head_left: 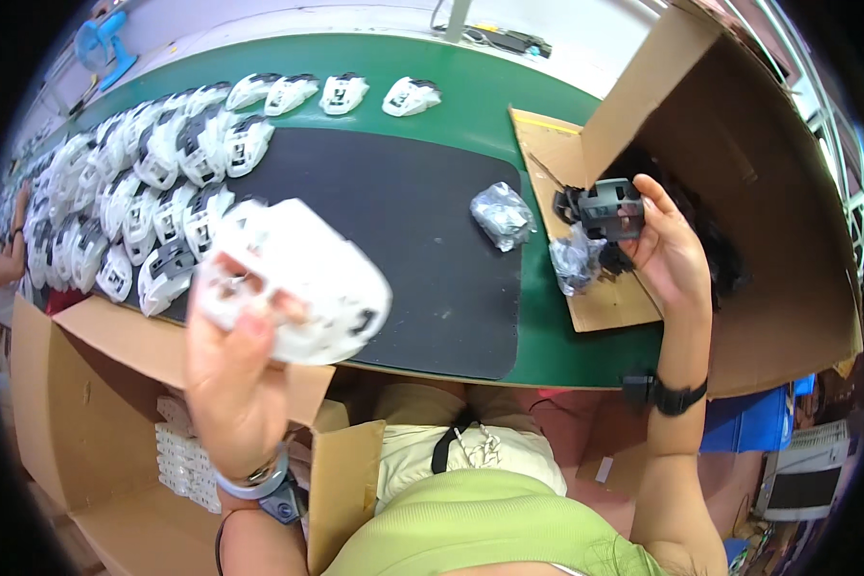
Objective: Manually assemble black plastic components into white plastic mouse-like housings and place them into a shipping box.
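Note:
My left hand [235, 384] grips a white molded plastic shell [331, 278] with cutouts, raised over the near left part of the black mat [403, 240]. The fingers wrap behind the shell and are partly hidden. In my right hand [676, 240] is a dark grey plastic part [612, 209] with square openings, pinched at its right end. It hangs over a cardboard flap [619, 302] where small black parts [616, 257] and a clear plastic bag [576, 261] lie. Another crumpled clear bag [503, 217] sits at the mat's right edge.
Rows of white shells with dark parts [153, 154] crowd the table's left side; several more line the far edge. A tall open carton [777, 192] stands at right, with dark contents. Another open carton [96, 422] is at lower left. Another person's arm [11, 254] shows at far left.

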`<control>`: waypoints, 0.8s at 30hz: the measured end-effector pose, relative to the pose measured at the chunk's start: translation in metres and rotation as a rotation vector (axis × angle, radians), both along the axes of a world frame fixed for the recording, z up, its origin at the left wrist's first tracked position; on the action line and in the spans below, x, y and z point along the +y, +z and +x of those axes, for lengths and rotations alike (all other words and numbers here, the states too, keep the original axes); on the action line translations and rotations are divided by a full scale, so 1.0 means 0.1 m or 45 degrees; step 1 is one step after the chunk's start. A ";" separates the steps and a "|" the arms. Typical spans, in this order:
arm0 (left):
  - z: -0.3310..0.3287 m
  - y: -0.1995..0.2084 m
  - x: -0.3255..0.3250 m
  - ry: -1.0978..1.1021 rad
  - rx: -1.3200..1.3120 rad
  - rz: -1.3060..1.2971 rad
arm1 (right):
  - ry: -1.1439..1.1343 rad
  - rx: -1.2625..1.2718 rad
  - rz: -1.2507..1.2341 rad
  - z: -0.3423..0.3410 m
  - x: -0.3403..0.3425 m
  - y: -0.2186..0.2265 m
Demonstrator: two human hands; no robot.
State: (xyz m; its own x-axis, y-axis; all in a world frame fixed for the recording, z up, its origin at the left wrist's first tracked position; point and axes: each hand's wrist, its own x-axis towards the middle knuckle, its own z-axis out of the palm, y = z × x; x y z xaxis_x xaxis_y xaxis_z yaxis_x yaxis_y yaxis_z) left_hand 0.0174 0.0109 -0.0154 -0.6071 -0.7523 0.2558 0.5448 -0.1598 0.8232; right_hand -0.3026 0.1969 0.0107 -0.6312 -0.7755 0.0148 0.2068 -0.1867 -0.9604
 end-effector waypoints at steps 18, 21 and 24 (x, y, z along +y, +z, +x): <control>-0.13 -0.10 0.01 -0.277 -0.163 -0.192 | 0.814 1.450 -0.170 1.41 -1.38 0.26; -0.11 -0.10 0.03 -0.228 -0.162 0.050 | 0.331 1.522 -0.076 1.44 -1.35 0.21; -0.10 -0.15 0.03 -0.248 -0.108 0.039 | 0.436 0.977 -0.006 1.54 -1.14 0.06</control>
